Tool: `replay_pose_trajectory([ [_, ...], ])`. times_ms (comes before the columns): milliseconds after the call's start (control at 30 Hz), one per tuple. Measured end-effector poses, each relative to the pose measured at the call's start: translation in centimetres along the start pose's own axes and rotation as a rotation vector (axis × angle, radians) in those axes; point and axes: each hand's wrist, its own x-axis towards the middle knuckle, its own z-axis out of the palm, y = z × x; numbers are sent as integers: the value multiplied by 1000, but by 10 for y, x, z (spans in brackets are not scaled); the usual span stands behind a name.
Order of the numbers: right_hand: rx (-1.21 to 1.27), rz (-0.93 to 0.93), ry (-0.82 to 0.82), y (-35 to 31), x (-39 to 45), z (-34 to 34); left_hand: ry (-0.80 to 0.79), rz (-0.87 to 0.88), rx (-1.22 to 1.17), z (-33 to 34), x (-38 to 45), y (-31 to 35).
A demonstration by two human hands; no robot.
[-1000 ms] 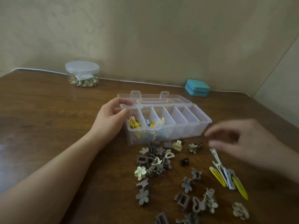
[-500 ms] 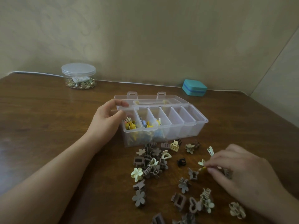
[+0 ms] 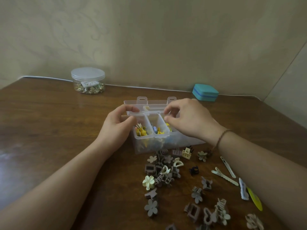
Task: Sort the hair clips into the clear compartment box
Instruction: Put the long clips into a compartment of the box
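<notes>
Since half a second ago the right hand (image 3: 187, 120) has come up from the scattered clips on the table to hover over the third compartment of the clear compartment box (image 3: 149, 143), thumb and forefinger curled toward each other. Whether they pinch a clip I cannot tell (a speck of yellow shows just under the fingertips, but it may lie in the box). Meanwhile the left hand (image 3: 118, 126) grips the box's left end wall, thumb and fingers curled round the rim, as it did before.

Progress looks early. Only the two leftmost compartments plainly hold clips, small yellow and blue ones; the right hand hides most of the others. Well over a dozen pieces lie unsorted on the wooden table (image 3: 49, 122): a cluster of brown and cream flower claw clips (image 3: 162, 171) near the box, a cream flower clip (image 3: 148, 182), a small dark claw clip (image 3: 194, 170), cream snap clips (image 3: 224, 176) and a yellow snap clip (image 3: 255, 201) by the right forearm.
</notes>
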Motion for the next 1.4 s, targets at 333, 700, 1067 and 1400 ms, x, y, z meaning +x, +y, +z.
replay_pose_trajectory([
  [333,-57,17,-181,38,-107,-71,8,-16,25,1,0,2],
  [700,-4,73,-130,40,-129,-44,46,-22,26,4,-1,4],
  [1067,266,85,64,3,5,2,13,-17,2,2,0,1],
  [1400,160,101,203,38,-35,-58,8,-5,30,2,-1,3],
])
